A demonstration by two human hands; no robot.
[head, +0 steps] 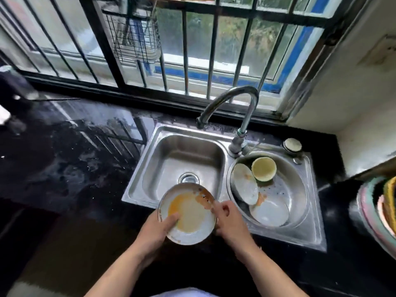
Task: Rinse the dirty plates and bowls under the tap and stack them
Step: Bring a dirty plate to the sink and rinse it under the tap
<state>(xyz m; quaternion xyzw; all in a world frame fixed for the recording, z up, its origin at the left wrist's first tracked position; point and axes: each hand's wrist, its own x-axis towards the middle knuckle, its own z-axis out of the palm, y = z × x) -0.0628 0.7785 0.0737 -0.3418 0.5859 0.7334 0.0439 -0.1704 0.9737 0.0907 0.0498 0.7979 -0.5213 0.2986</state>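
Observation:
I hold a dirty white plate (192,219), smeared orange and brown, over the front edge of the left sink basin (171,155). My left hand (159,229) grips its near-left rim with the thumb on the plate's face. My right hand (228,219) grips the right rim. The curved tap (235,103) stands behind, with its spout over the left basin; no water shows. In the round right basin (300,189) lie a tilted stained plate (244,185), a white bowl (270,211) and a yellowish bowl (264,169).
A wet black countertop (64,157) stretches to the left. A barred window (192,50) with a wire rack (132,39) runs along the back. Stacked coloured dishes (381,215) sit at the right edge. A round plug (292,144) rests behind the right basin.

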